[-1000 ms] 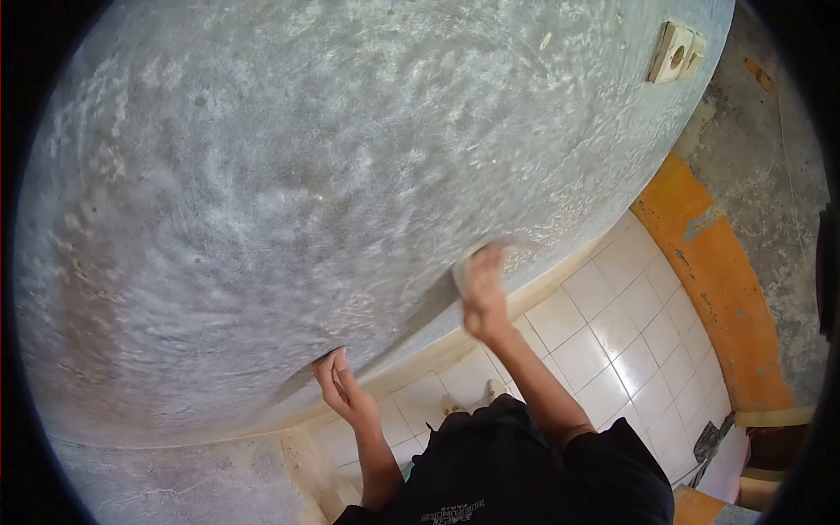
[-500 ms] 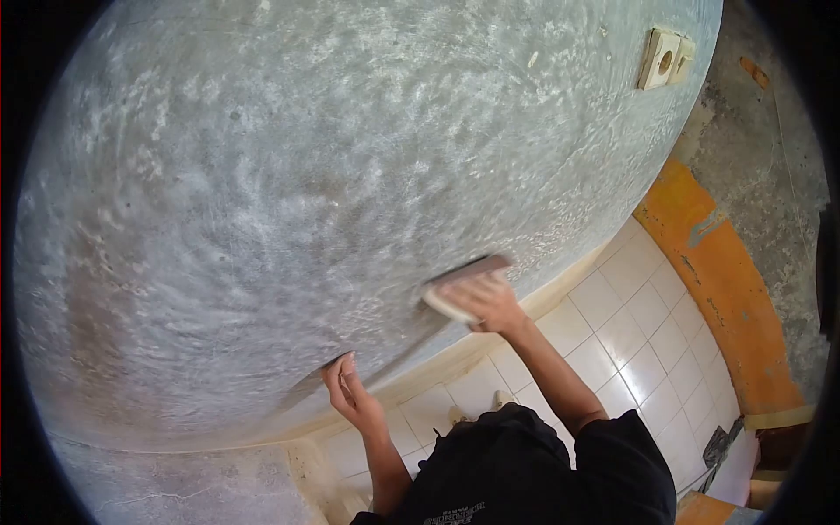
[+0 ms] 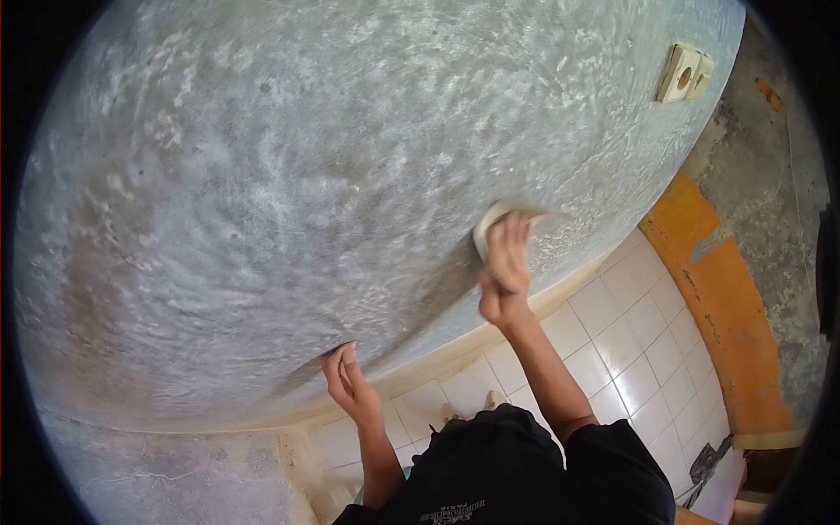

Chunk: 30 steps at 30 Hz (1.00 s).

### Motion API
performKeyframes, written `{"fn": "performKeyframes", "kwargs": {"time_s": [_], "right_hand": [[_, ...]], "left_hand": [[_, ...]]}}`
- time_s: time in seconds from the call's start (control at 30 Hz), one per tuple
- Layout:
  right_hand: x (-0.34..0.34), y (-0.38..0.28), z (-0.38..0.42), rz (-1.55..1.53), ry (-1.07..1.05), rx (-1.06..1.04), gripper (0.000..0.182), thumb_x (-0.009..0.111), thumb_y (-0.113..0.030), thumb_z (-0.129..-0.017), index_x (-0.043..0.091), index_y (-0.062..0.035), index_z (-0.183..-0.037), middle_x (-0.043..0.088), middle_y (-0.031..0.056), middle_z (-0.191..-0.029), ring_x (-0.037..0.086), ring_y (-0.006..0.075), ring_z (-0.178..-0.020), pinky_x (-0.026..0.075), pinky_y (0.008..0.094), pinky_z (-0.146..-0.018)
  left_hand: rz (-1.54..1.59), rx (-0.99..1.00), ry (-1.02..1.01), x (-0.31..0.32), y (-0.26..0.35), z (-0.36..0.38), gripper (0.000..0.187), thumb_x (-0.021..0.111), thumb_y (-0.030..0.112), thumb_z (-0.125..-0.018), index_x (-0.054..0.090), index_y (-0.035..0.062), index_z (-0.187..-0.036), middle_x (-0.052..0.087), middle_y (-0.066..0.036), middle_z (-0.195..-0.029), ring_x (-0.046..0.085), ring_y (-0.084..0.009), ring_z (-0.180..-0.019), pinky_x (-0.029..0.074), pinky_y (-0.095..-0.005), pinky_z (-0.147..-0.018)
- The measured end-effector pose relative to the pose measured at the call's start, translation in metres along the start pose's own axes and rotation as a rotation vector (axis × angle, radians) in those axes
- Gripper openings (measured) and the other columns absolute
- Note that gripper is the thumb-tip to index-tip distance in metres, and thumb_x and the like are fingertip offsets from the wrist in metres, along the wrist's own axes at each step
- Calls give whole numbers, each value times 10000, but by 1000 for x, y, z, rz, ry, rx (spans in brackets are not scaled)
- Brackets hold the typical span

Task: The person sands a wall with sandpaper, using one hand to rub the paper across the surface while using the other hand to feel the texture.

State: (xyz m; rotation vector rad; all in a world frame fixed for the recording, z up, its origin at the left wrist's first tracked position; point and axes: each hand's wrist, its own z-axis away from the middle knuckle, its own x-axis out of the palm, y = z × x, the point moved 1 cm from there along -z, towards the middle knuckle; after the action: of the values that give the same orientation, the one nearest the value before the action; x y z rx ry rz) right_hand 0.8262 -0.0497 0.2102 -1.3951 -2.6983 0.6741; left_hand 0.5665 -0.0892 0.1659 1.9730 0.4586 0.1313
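Blurrily, the right hand grips a half-hidden pale pad; I cannot tell the left hand's grip.

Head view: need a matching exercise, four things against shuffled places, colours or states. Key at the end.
Things
1. Right hand
2. Left hand
3. Socket plate
4. Painted band beside the floor tiles

Places, colours, states
A. Orange, with a small blue-grey patch
B. Fingertips at the wall, lower in the view than the other hand
C. On the wall, toward the view's upper right
D. Holding a pale pad at the wall

Pairs: 1-D, 2-B, 3-C, 4-A
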Motion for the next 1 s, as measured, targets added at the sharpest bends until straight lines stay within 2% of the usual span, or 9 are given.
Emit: {"fn": "performKeyframes", "kwargs": {"time_s": [0.13,0.17,0.27,0.3,0.4,0.53,0.63,0.83,1.0], "right_hand": [[1,8,27,-93,-517,-254,513,527,-111,-749,556,-12,-1251,513,249,-1299,466,462,-1217,285,551,-1055],[-1,8,23,-64,-506,-201,504,533,-131,-754,570,-25,-1245,529,230,-1286,471,461,-1203,294,546,-1045],[0,-7,-2,48,-95,-74,524,527,-132,-755,553,-32,-1269,530,213,-1292,476,462,-1180,301,568,-1024],[0,-18,-16,15,-73,-50,551,536,-123,-758,523,-36,-1303,501,204,-1332,457,461,-1192,291,592,-1018],[8,-59,-41,73,-260,-99,582,553,-100,-746,498,-30,-1321,468,205,-1364,436,445,-1225,283,603,-1015],[22,-66,11,-43,-527,-129,643,570,-74,-676,508,-44,-1315,503,147,-1331,485,389,-1153,346,552,-963],[29,-64,23,-20,-461,-85,647,570,-75,-677,504,-45,-1320,494,169,-1334,475,408,-1168,327,556,-984],[28,-100,-63,64,-137,-72,571,526,-78,-774,459,20,-1333,454,231,-1361,401,464,-1257,249,588,-1048],[39,-94,-2,67,-255,29,572,502,-76,-796,429,37,-1352,405,254,-1403,349,467,-1311,226,592,-1070]], "left_hand": [[8,-14,-3,1,1,-1,164,490,54,-933,623,-33,-977,556,-97,-1016,537,-191,-953,405,-292,-875],[-6,-12,-14,0,3,-2,162,491,54,-934,623,-29,-978,555,-97,-1013,538,-191,-951,406,-292,-874],[-37,-2,-31,0,7,-2,155,498,55,-934,625,-21,-982,552,-96,-1004,540,-192,-946,409,-291,-868],[-39,12,-36,2,9,-4,152,501,55,-934,625,-19,-983,551,-96,-999,542,-192,-945,410,-290,-865],[-27,12,-46,-1,6,-2,173,489,78,-949,617,-28,-999,530,-75,-990,518,-161,-942,385,-270,-879],[-43,16,-42,-3,6,-3,181,484,82,-951,613,-34,-1006,554,-84,-996,536,-164,-936,407,-279,-876],[3,-14,-14,-4,3,-2,195,486,97,-952,612,-41,-1009,577,-96,-997,556,-173,-933,429,-296,-879],[40,-61,48,-17,7,-2,236,486,147,-951,614,-45,-999,595,-97,-984,573,-181,-934,447,-320,-888],[85,-115,113,-22,13,1,258,473,168,-950,613,-45,-991,595,-92,-984,570,-180,-930,448,-329,-879]]}}
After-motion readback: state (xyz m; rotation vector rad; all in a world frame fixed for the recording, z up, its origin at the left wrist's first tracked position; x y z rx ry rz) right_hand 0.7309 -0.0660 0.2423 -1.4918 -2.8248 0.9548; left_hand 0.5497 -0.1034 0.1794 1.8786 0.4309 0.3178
